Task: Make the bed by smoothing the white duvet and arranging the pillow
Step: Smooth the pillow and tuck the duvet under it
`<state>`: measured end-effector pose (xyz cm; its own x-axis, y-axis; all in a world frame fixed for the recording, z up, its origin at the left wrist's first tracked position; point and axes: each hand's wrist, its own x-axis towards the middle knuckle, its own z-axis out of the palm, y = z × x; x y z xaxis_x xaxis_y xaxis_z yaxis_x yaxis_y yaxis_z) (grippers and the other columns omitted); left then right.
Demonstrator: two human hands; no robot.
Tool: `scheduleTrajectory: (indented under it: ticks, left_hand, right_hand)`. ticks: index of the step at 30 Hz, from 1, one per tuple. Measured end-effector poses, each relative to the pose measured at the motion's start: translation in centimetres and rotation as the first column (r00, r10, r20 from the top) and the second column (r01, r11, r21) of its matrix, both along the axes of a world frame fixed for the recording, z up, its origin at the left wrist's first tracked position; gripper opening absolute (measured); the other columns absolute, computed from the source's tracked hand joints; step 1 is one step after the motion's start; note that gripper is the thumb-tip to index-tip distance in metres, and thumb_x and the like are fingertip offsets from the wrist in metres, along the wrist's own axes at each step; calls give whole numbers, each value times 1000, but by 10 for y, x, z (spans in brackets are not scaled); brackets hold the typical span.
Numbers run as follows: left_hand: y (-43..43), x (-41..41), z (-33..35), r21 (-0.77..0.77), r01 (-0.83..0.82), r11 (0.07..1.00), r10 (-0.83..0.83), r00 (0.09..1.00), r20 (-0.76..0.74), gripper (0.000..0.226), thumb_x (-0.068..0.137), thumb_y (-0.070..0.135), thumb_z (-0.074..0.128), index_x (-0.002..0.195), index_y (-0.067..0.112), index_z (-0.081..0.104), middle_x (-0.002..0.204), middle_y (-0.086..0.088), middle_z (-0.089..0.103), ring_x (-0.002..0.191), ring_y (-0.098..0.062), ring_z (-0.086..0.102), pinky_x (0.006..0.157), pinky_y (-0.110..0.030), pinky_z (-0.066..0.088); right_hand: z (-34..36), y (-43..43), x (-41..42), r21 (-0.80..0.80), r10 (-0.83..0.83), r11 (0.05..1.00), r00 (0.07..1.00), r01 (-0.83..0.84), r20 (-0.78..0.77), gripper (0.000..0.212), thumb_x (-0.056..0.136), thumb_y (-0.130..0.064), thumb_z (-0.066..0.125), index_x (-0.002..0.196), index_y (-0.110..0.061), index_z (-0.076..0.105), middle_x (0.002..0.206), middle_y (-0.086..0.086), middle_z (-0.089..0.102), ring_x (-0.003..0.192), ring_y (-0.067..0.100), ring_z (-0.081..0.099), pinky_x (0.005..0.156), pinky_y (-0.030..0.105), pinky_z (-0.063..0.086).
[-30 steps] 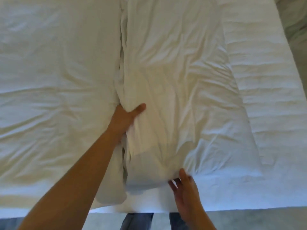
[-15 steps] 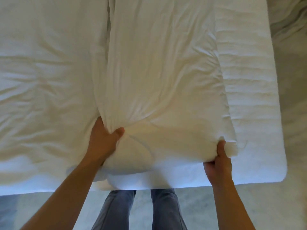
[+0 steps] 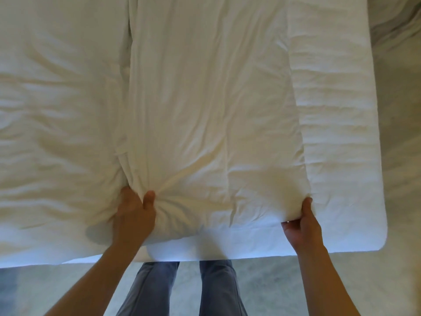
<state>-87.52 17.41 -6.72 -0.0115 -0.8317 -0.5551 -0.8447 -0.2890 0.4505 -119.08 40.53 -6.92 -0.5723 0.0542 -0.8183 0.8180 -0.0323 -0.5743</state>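
A thick white duvet fold runs lengthwise down the middle of the bed, lying over a flatter, wrinkled duvet layer on the left. My left hand grips a bunch of fabric at the fold's near left corner, thumb on top. At the near right corner my right hand pinches the edge with its thumb on top. I cannot make out a separate pillow.
The bare ribbed mattress cover shows on the right, ending at a rounded corner. Grey carpet lies beyond it and in front of the bed. My legs in jeans stand against the bed's near edge.
My left hand came out of the crease to the near left corner. My right hand moved right and took the near right corner. The fold now lies wider and flatter.
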Motion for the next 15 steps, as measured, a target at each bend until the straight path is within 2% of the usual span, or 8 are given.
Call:
scheduleTrajectory:
  ticks: [1, 3, 5, 7, 9, 11, 13, 15]
  left_hand:
    - [2, 1, -5, -61, 8, 998, -7, 1000, 22, 42, 104, 28, 55, 126, -7, 46, 110, -35, 62, 100, -54, 61, 82, -57, 47]
    - [7, 3, -17, -133, 21, 991, -14, 999, 49, 34, 104, 19, 54, 119, -11, 51, 88, -37, 62, 79, -56, 63, 66, -59, 49]
    - [18, 0, -21, -147, -12, 989, 17, 999, 31, 36, 101, 14, 56, 124, -14, 53, 87, -38, 64, 71, -56, 63, 60, -56, 50]
    - [25, 2, -24, -131, -19, 991, 16, 1000, -27, 43, 99, 16, 59, 131, -13, 52, 94, -37, 66, 73, -55, 65, 62, -55, 52]
    - [16, 1, -22, -139, -23, 990, 16, 999, -50, 46, 101, 21, 58, 137, -7, 48, 108, -33, 66, 90, -53, 66, 75, -54, 52]
    - [16, 1, -8, -108, -58, 992, 48, 995, -93, 60, 98, 15, 65, 149, 0, 38, 137, -27, 56, 124, -47, 55, 102, -54, 45]
    - [0, -14, 16, -249, -15, 968, -20, 991, -134, 77, 91, 13, 66, 157, 4, 27, 157, -21, 36, 145, -39, 37, 119, -51, 33]
    - [-16, -31, 32, -353, 110, 929, -153, 984, -96, 85, 87, 22, 62, 160, 9, 21, 164, -15, 23, 152, -34, 25, 122, -49, 26]
  right_hand:
    - [0, 0, -1, 37, 3, 999, 1000, -2, -30, 31, 96, -46, 71, 114, -22, 68, 108, 0, 82, 120, 25, 69, 99, 47, 58]
    - [-2, 1, 1, 134, 24, 991, 997, -13, -79, 36, 97, -47, 70, 115, -17, 66, 112, -1, 77, 115, 21, 68, 104, 41, 56]
    - [-12, 4, 3, 198, 32, 980, 996, -15, -81, 46, 94, -49, 71, 122, -15, 60, 118, 1, 69, 109, 20, 66, 108, 44, 53]
    - [-13, 0, 5, 220, 60, 974, 997, -49, -47, 54, 90, -53, 73, 124, -15, 56, 113, 2, 66, 104, 22, 65, 109, 48, 52]
    - [-14, -2, -1, 269, 69, 961, 998, -70, 14, 53, 89, -50, 75, 118, -9, 55, 110, 6, 65, 100, 28, 64, 104, 51, 52]
    - [-8, 0, -4, 432, 44, 900, 998, -54, 34, 46, 90, -42, 80, 106, -5, 59, 120, 15, 66, 102, 36, 62, 94, 46, 52]
    - [2, -22, -22, 679, 183, 729, 980, -85, -75, 48, 90, -29, 81, 122, -2, 57, 135, 23, 59, 113, 40, 61, 87, 41, 45]
    - [11, -43, -40, 814, 427, 573, 882, -94, -199, 54, 94, -19, 75, 138, -2, 50, 144, 25, 49, 128, 44, 53, 100, 52, 43]
